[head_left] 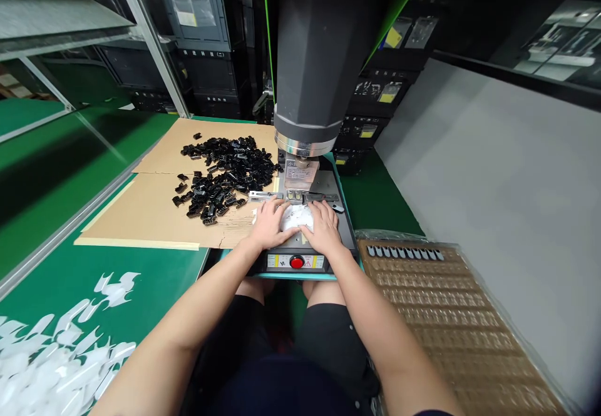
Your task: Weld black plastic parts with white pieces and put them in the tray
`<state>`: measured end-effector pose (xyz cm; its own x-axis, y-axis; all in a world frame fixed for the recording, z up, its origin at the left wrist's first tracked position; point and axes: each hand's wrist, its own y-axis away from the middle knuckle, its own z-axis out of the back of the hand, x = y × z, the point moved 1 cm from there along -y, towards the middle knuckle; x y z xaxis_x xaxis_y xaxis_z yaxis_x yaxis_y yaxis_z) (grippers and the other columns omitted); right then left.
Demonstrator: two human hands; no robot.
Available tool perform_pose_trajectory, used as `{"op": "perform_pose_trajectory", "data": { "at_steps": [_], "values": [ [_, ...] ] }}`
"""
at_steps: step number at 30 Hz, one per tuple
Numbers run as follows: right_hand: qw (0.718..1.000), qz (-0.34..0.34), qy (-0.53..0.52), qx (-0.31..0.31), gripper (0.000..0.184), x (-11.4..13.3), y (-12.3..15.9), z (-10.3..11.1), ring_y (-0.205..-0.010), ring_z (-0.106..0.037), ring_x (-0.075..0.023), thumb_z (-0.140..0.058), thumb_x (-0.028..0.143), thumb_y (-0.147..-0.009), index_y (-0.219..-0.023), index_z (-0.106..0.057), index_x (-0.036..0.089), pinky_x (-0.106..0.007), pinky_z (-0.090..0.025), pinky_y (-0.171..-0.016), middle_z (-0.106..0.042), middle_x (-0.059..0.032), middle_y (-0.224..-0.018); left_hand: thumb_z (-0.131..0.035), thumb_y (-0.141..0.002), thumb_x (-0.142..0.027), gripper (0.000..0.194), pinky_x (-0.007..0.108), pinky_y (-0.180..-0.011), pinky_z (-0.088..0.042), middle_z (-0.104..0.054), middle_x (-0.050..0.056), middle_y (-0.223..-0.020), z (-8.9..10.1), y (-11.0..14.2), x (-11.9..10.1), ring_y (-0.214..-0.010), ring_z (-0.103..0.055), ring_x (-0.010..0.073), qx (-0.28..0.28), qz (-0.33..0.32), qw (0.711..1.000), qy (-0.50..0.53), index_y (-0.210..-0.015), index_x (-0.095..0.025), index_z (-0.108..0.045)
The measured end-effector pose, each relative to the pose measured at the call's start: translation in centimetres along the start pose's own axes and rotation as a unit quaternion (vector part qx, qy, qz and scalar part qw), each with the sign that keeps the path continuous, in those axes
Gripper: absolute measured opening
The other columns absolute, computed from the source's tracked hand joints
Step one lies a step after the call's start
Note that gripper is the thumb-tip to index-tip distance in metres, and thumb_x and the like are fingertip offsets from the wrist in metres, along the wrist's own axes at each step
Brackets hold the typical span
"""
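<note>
My left hand (272,223) lies over the left side of a crumpled white sheet (297,217), cloth or paper, on the dark base of a press-like machine (307,59). On the sheet's right side rests my right hand (323,227). Both hands have their fingers stretched forward, and the thumbs point inward along the near edge. Just beyond the fingertips is a metal fixture (295,195) with slim bars to each side. A small grey-black part (338,208) lies right of my right fingertips. What is under my palms is hidden.
A red button (297,262) sits on the machine's front. Left, small black parts (225,172) are heaped on cardboard (150,209); white pieces (56,366) cover the green table's near left. A tray (432,316) at right holds a row of parts (406,253). Crates (201,15) stand behind.
</note>
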<state>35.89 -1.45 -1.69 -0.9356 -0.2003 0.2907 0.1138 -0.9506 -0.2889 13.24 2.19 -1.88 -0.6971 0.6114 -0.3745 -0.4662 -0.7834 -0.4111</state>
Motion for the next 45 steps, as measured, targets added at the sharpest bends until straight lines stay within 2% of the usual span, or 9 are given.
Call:
{"op": "perform_pose_trajectory", "data": {
  "at_steps": [6,12,16,21,25,31,36,40,45],
  "values": [
    [0.998,0.028,-0.035,-0.049,0.050,0.2,1.0,0.3,-0.153,-0.034,-0.0338,-0.061,0.039,-0.097,-0.143,-0.062,0.020,-0.052,-0.030,-0.123,-0.055,-0.0139,-0.155,-0.074,-0.090,-0.061,0.078,0.061,-0.129,-0.029,-0.051,0.019,-0.153,3.3,4.2,3.1,-0.158,-0.031,0.0402,-0.028,0.011,1.000,-0.007,-0.152,-0.022,-0.049],
    [0.997,0.020,-0.024,-0.064,0.041,0.1,0.9,-0.3,-0.147,-0.039,-0.0342,-0.057,0.030,-0.098,-0.136,-0.068,0.021,-0.052,-0.031,-0.120,-0.061,-0.0132,-0.147,-0.071,-0.095,-0.052,0.051,0.060,-0.128,-0.031,-0.058,0.014,-0.146,3.9,5.6,3.4,-0.157,-0.035,0.0373,-0.025,0.009,0.999,-0.019,-0.137,-0.026,-0.062],
    [0.997,-0.001,-0.013,-0.078,0.043,0.0,1.2,-0.3,-0.141,-0.042,-0.0353,-0.058,0.029,-0.096,-0.138,-0.066,0.022,-0.051,-0.032,-0.118,-0.063,-0.0139,-0.141,-0.071,-0.095,-0.050,0.039,0.058,-0.127,-0.033,-0.061,0.011,-0.143,3.7,5.1,2.0,-0.155,-0.038,0.0356,-0.007,0.000,1.000,-0.008,-0.127,-0.028,-0.067],
    [0.994,-0.041,-0.014,-0.104,0.025,0.1,1.2,-0.3,-0.128,-0.049,-0.0347,-0.059,0.032,-0.096,-0.116,-0.069,0.020,-0.049,-0.038,-0.109,-0.066,-0.0154,-0.127,-0.067,-0.098,-0.051,0.040,0.059,-0.130,-0.028,-0.063,0.010,-0.143,3.1,3.7,-0.9,-0.157,-0.036,0.0348,0.012,-0.043,0.999,-0.009,-0.132,-0.029,-0.067],
    [0.993,-0.040,-0.015,-0.107,0.020,0.4,1.3,-0.2,-0.124,-0.051,-0.0339,-0.056,0.031,-0.099,-0.109,-0.069,0.020,-0.047,-0.039,-0.107,-0.068,-0.0148,-0.120,-0.063,-0.101,-0.045,0.037,0.061,-0.131,-0.024,-0.067,0.009,-0.140,2.0,2.4,-2.7,-0.155,-0.040,0.0349,0.032,-0.082,0.996,-0.018,-0.135,-0.030,-0.068],
    [0.995,-0.033,-0.001,-0.095,0.023,0.4,1.6,0.3,-0.117,-0.054,-0.0298,-0.048,0.027,-0.104,-0.105,-0.071,0.022,-0.043,-0.040,-0.106,-0.070,-0.0117,-0.118,-0.059,-0.102,-0.035,0.028,0.060,-0.131,-0.026,-0.071,0.008,-0.132,1.3,1.8,-2.9,-0.151,-0.046,0.0330,0.021,-0.063,0.998,-0.020,-0.127,-0.028,-0.071],
    [0.993,-0.049,-0.018,-0.107,0.022,0.1,1.4,0.2,-0.118,-0.055,-0.0304,-0.052,0.030,-0.103,-0.111,-0.071,0.023,-0.043,-0.041,-0.105,-0.070,-0.0115,-0.122,-0.061,-0.102,-0.038,0.026,0.061,-0.127,-0.029,-0.072,0.010,-0.130,0.7,0.3,-3.2,-0.147,-0.049,0.0341,0.009,-0.070,0.997,-0.016,-0.123,-0.027,-0.071],
    [0.994,-0.048,-0.007,-0.096,0.022,0.2,1.2,0.0,-0.121,-0.053,-0.0329,-0.060,0.030,-0.096,-0.113,-0.070,0.021,-0.045,-0.041,-0.106,-0.070,-0.0135,-0.122,-0.065,-0.100,-0.039,0.020,0.063,-0.119,-0.034,-0.073,0.013,-0.119,-0.3,-1.6,-3.9,-0.139,-0.053,0.0383,0.027,-0.086,0.995,-0.045,-0.108,-0.023,-0.075],
    [0.995,-0.043,-0.011,-0.089,0.022,0.3,1.4,0.1,-0.121,-0.054,-0.0323,-0.055,0.027,-0.099,-0.111,-0.073,0.022,-0.045,-0.041,-0.106,-0.072,-0.0127,-0.121,-0.055,-0.104,-0.034,0.026,0.063,-0.115,-0.036,-0.073,0.014,-0.106,-0.6,-2.4,-4.4,-0.132,-0.056,0.0377,0.041,-0.080,0.995,-0.045,-0.094,-0.024,-0.076]
  ]
}}
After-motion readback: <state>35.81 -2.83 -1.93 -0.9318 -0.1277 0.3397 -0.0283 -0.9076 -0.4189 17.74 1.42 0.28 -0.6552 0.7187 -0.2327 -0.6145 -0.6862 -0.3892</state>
